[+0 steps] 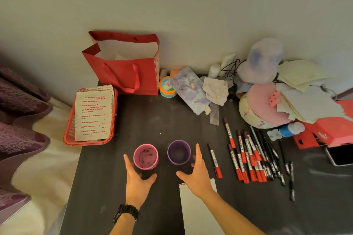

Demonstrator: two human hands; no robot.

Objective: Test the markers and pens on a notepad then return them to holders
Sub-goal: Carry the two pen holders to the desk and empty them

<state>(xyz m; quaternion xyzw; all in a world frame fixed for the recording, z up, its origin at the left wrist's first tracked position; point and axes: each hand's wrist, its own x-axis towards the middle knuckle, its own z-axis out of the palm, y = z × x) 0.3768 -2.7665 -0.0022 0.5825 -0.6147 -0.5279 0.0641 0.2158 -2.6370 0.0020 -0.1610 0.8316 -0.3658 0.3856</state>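
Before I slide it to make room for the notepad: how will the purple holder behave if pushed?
The purple holder looks empty, so it is probably light and should slide easily on the dark table. It stands upright and open; a push near the rim might tip it. Being round, it would likely roll once down.

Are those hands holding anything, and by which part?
Nothing is gripped: the left hand lies open beside the round pink cup, the right hand open beside the round purple cup.
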